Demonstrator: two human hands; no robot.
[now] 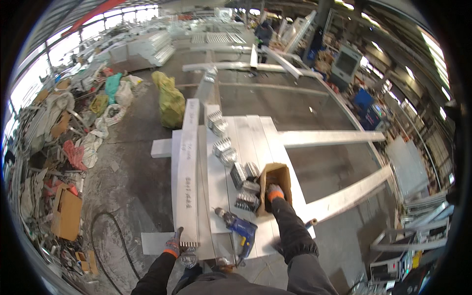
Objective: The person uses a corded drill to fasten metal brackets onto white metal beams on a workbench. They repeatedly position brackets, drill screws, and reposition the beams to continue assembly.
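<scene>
A: Hands counted?
B: Two, both gloved. The right hand [275, 191] is sunk in one cardboard box [276, 172] on the worktop [246, 140]; its fingers are hidden, so whether that grip is open or closed can't be told.
A: Left?
B: The left hand [172, 243] is set against the near end of one long white beam [189, 167]. Contact is seen; the state of the grip can't be told.
A: Ribbed metal pieces?
B: About eight ribbed metal pieces [239, 175] are grouped between beam and box; exact count is blurred by overlap. One silver part [189, 257] is seen at the beam's near end.
A: Tools?
B: One blue-and-yellow drill [242, 227], laid nearer the body than the box.
A: Surroundings?
B: Two pale beams [334, 138] are stretched out rightward; one yellow-green sack [170, 101] is stood beyond, on the left.
</scene>
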